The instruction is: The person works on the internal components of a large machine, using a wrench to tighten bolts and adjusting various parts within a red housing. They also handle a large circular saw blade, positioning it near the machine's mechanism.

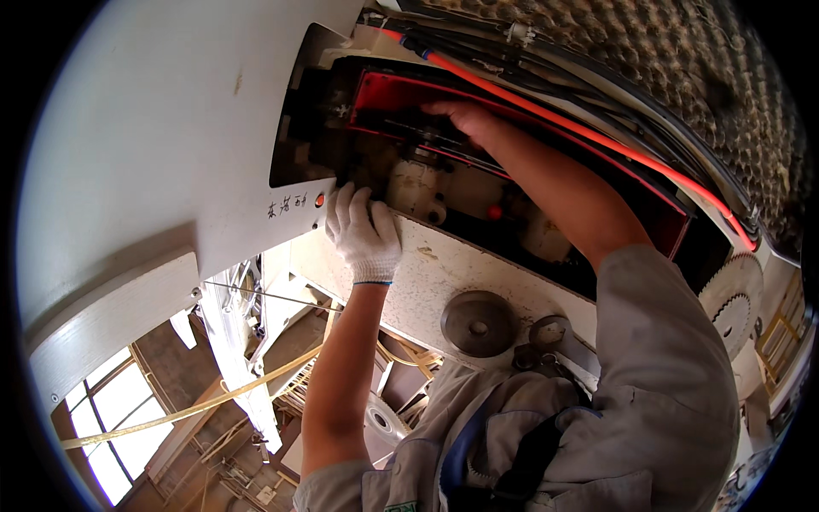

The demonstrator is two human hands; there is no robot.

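My left hand (364, 232) wears a white knit glove, and its fingers hook over the lower edge of a dark opening (401, 145) in a white machine housing (171, 128). My right hand (463, 116) is bare and reaches deep into that opening, fingertips against dark parts beside a red inner frame (384, 85). The fingers are partly hidden, so I cannot tell whether they hold anything. A grey sleeve (665, 341) covers my right upper arm.
An orange hose (597, 136) and black cables (546, 60) run along the opening's upper edge. Below it sit a round metal disc (478, 324), a hex nut (550, 331) and a toothed wheel (734, 299). A yellow cord (213, 397) crosses near windows (111, 410).
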